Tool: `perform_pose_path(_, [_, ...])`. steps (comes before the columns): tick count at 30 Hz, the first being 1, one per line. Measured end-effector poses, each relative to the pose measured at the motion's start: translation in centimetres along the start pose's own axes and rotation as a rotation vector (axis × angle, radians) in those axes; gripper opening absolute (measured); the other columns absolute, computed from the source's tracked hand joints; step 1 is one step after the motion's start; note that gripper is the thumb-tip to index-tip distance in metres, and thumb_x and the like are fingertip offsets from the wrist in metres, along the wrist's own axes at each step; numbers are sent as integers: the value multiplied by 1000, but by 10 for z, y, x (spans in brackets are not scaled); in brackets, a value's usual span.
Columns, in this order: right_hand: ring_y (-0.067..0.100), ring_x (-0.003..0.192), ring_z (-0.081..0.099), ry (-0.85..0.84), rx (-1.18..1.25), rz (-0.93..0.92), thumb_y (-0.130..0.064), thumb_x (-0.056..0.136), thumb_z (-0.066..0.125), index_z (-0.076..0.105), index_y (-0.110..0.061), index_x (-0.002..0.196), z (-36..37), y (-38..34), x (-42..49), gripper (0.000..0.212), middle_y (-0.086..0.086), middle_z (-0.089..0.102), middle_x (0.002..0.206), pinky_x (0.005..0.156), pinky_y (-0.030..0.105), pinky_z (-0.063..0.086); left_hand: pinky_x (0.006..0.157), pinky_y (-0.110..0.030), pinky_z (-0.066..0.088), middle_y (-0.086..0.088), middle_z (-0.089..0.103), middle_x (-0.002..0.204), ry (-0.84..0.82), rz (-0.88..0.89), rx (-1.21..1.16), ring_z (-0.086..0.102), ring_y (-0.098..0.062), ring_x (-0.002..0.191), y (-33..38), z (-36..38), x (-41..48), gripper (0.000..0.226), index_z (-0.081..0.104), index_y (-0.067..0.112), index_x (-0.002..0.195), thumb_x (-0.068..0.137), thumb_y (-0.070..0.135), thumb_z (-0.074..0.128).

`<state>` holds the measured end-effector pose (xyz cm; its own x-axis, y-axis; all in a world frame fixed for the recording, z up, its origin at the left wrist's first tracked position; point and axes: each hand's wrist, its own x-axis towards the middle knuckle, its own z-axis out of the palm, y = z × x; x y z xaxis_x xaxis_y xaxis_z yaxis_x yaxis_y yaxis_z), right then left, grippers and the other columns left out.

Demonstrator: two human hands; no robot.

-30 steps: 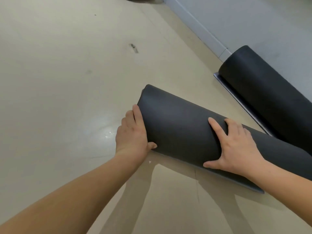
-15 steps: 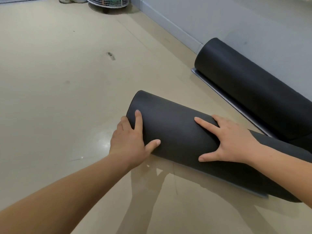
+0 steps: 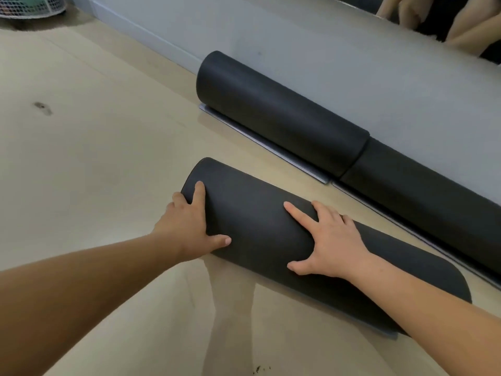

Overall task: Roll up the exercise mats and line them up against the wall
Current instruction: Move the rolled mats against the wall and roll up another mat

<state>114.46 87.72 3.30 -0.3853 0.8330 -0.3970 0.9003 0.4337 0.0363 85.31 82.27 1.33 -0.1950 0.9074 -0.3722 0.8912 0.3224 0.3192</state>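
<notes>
Left hand [image 3: 189, 229] flat, fingers straight, pressing near roll [image 3: 257, 226] at 9 o'clock end; right hand [image 3: 332, 244] likewise flat, mid-roll. Far roll [image 3: 271, 112], end roll [image 3: 433, 202] at 2 o'clock, against wall [image 3: 325, 63].

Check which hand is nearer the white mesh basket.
Left. The left hand rests on the rolled mat at its end nearest the white mesh basket; the right hand rests farther along, away from it.

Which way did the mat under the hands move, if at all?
Yes. The near mat has shifted away from the dark floor mark, toward the rolled mat at the wall; their left ends are now nearly level.
</notes>
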Motion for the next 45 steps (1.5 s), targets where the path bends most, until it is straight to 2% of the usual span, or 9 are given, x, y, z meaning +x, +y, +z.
perform_pose_path(6, [34, 156, 11, -51, 29, 91, -92, 62, 66, -29, -64, 147, 6, 84, -31, 129, 8, 3, 171, 125, 57, 18, 103, -47, 53, -14, 30, 146, 134, 11, -102, 45, -34, 133, 90, 42, 12, 139, -13, 33, 162, 71, 66, 86])
perform_pose_path(12, [40, 158, -1, -46, -139, 236, -83, 48, 83, -45, -38, 147, 32, 129, -65, 168, 20, -6, 170, 122, 65, 20, 104, -46, 50, -13, 22, 152, 187, 100, -159, 34, -33, 141, 161, 82, 10, 129, -6, 30, 162, 76, 65, 82])
perform_pose_path(19, [38, 156, 14, -19, -158, 346, -76, 53, 86, -36, -35, 154, 34, 220, -79, 163, 18, 6, 169, 121, 59, 29, 111, -45, 44, -12, 21, 156, 147, 277, -201, 33, -33, 142, 255, 101, 35, 114, 6, 27, 163, 82, 57, 81])
perform_pose_path(23, [34, 157, 11, -30, -135, 420, -76, 53, 84, -37, -42, 151, 38, 275, -94, 159, 14, 4, 171, 122, 59, 26, 116, -42, 43, -1, 21, 157, 53, 413, -272, 39, -26, 142, 291, 113, 55, 113, 11, 29, 165, 81, 58, 81])
perform_pose_path(28, [37, 159, -4, -35, -100, 484, -67, 55, 90, -40, -45, 148, 48, 277, -93, 161, 13, -10, 171, 121, 67, 20, 120, -43, 39, 6, 8, 164, -26, 430, -198, 27, -25, 152, 290, 131, 62, 120, 1, 36, 165, 80, 49, 86])
perform_pose_path(31, [44, 157, -7, -22, -103, 551, -67, 50, 93, -44, -40, 147, 56, 265, -94, 170, 19, -15, 169, 116, 74, 21, 113, -44, 46, -5, 23, 160, 36, 430, -109, 39, -29, 144, 286, 130, 69, 111, 9, 38, 164, 83, 41, 85])
perform_pose_path(34, [46, 156, -3, 24, -150, 574, -70, 49, 92, -44, -38, 147, 66, 263, -99, 171, 24, -10, 168, 114, 74, 24, 100, -45, 54, -6, 43, 143, 82, 402, -19, 52, -28, 126, 290, 125, 72, 106, 15, 40, 160, 80, 47, 86])
perform_pose_path(39, [44, 156, 5, 117, -203, 545, -76, 54, 86, -40, -39, 151, 73, 265, -101, 163, 24, -2, 168, 115, 69, 25, 86, -40, 57, -2, 44, 129, 159, 379, 20, 53, -24, 114, 283, 122, 62, 98, 17, 43, 154, 82, 49, 84])
perform_pose_path(45, [42, 155, 9, 148, -230, 544, -75, 54, 86, -35, -41, 153, 73, 279, -90, 160, 22, 5, 167, 117, 68, 24, 107, -43, 48, -7, 33, 151, 123, 388, -85, 41, -29, 138, 283, 137, 58, 96, 13, 35, 160, 91, 34, 79])
